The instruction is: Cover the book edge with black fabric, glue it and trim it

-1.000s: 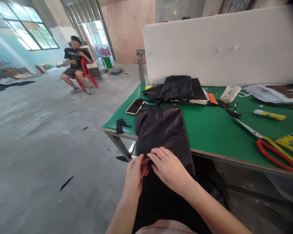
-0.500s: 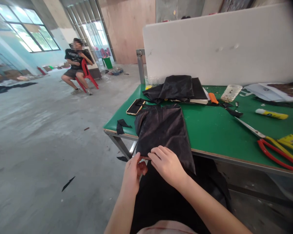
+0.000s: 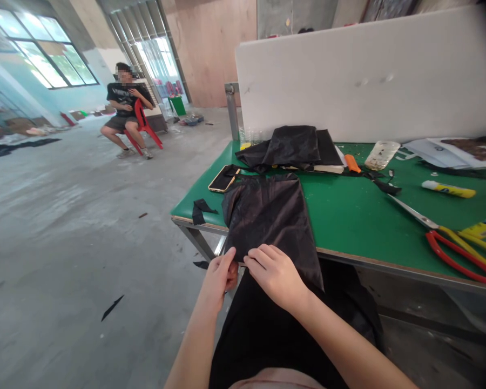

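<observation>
A green table (image 3: pixel 348 216) carries black material (image 3: pixel 269 210), phone (image 3: pixel 222 181), scissors (image 3: pixel 432 223).

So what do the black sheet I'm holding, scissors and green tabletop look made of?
Black sheet: thin fabric or plastic film, by its creases and soft sheen; can't tell which. Scissors: blades look like metal, grey and shiny; smooth red and yellow handles, probably plastic. Tabletop: perhaps vinyl or painted board, smooth with a faint gloss.

You are in a workshop-like room, with concrete floor (image 3: pixel 65 243), green worktable (image 3: pixel 348 221), scissors (image 3: pixel 432 224) and glue stick (image 3: pixel 449 189).
</observation>
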A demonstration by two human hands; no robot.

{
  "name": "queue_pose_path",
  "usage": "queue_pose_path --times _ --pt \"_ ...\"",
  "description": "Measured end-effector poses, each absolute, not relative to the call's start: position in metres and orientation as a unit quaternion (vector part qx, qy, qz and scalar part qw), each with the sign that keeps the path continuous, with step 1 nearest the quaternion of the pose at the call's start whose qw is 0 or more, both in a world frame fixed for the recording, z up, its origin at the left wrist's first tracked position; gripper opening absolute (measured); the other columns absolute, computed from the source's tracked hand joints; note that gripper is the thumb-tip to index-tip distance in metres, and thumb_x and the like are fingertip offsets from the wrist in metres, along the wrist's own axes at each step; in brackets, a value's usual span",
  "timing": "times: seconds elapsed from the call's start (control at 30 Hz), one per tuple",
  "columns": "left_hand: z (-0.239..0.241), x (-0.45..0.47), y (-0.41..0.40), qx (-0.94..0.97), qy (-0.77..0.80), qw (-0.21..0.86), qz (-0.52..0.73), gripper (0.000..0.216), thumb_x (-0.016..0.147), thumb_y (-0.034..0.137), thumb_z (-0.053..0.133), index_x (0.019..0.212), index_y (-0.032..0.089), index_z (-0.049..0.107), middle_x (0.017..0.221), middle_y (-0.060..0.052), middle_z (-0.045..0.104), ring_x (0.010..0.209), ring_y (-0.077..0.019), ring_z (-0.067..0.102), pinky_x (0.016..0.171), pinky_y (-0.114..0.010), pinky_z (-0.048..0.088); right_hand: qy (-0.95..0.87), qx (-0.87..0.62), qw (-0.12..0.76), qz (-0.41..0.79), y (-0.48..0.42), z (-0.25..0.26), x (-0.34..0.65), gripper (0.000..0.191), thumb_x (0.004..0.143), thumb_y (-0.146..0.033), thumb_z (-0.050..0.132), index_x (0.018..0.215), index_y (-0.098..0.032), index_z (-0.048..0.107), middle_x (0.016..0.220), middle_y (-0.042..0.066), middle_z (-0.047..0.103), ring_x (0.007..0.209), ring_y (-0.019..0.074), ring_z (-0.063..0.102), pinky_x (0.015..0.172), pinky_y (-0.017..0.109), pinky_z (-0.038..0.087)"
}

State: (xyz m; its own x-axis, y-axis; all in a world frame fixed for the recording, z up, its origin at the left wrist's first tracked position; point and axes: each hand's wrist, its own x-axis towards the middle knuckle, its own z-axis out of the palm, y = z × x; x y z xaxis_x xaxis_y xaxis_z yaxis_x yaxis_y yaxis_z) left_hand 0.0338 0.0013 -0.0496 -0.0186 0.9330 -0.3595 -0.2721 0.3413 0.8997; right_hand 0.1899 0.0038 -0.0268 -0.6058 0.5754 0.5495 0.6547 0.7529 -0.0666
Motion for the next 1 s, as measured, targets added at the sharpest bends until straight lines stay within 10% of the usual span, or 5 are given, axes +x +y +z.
queue_pose_path --times 1.0 --pt "-0.041 0.050 0.004 0.456 0.592 0.529 0.403 0.059 0.075 0.066 0.049 0.040 0.023 0.031 0.037 0.004 0.026 0.035 -0.0088 0.027 0.039 -0.026 0.017 -0.877 -0.408 0.252 0.014 0.001 -0.008 0.199 0.016 0.082 -0.019 0.058 0.097 -0.016 0.054 0.086 0.005 0.058 0.082 0.0189 0.051 0.072 0.032 0.043"
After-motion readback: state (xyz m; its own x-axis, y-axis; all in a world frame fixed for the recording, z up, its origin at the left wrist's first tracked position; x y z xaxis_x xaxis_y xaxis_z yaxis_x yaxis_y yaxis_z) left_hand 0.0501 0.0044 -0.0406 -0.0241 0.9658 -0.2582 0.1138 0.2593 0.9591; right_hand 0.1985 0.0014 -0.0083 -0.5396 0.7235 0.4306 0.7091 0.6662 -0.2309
